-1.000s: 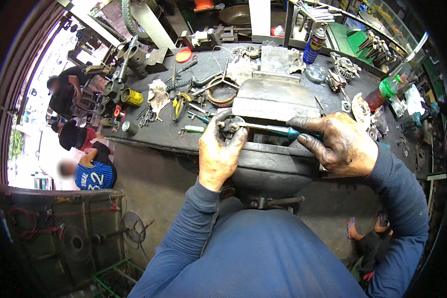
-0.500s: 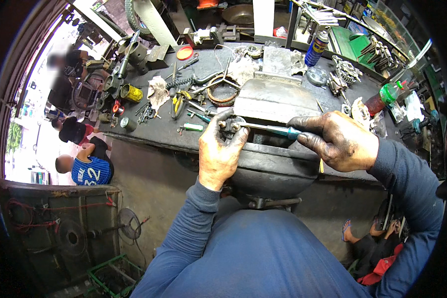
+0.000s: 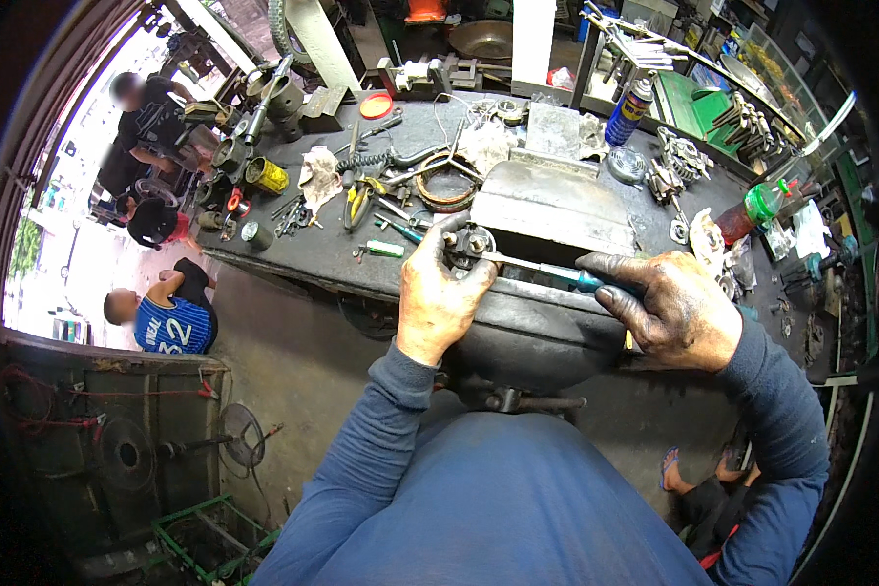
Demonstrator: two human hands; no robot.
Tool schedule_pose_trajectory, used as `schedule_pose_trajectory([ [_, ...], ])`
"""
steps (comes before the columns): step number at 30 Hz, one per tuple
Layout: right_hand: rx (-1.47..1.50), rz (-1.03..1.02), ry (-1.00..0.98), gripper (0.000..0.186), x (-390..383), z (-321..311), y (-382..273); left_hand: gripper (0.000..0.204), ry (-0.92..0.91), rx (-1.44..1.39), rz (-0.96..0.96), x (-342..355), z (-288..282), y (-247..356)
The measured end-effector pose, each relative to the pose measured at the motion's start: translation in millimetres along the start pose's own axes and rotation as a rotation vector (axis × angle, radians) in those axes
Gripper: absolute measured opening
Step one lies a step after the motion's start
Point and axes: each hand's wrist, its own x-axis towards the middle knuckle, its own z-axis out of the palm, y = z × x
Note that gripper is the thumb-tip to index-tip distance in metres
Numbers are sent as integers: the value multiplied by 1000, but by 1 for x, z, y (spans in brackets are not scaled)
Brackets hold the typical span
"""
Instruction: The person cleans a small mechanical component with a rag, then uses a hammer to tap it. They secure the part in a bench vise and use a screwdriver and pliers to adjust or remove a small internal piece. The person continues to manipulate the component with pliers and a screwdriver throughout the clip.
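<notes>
My right hand [image 3: 672, 305], blackened with grease, grips the teal handle of a screwdriver [image 3: 547, 269]. Its shaft runs leftward, and the tip meets a small dark metal part [image 3: 469, 244] with a round end. My left hand [image 3: 441, 293] pinches that part between thumb and fingers; its exact kind I cannot make out. Both hands are above the vise [image 3: 547, 337], a large dark rounded body at the bench's front edge. Its grey jaw block [image 3: 547, 200] lies just beyond the hands.
On the workbench [image 3: 313, 256] lie yellow-handled pliers [image 3: 359, 203], a green-handled tool [image 3: 383, 248], a wound ring [image 3: 446, 186] and rags [image 3: 319, 176]. A blue spray can [image 3: 629, 112] and a bottle of red liquid [image 3: 752, 213] stand to the right. People sit and stand at far left; another person's foot [image 3: 672, 471] shows at lower right.
The view has shifted slightly. My right hand has lowered a little with the screwdriver, whose tip stays at the metal part. My left hand keeps its pinch.
</notes>
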Motion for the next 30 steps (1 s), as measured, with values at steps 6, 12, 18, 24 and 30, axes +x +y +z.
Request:
schedule_pose_trajectory([
  [6, 86, 26, 17, 33, 0, 6, -6, 51, 41, -36, 7, -1, 3, 0],
  [12, 15, 87, 50, 35, -7, 13, -16, 51, 56, -86, 38, 0, 5, -9],
  [18, 100, -12, 275, 35, -13, 44, -11, 47, 55, -18, 49, 0, 6, -2],
  [24, -126, 39, 282, 42, -19, 53, -31, 44, 52, 60, 65, 0, 1, 0],
  [30, -498, 69, 353, 70, -35, 81, -44, 43, 44, 75, 71, 0, 2, 0],
])
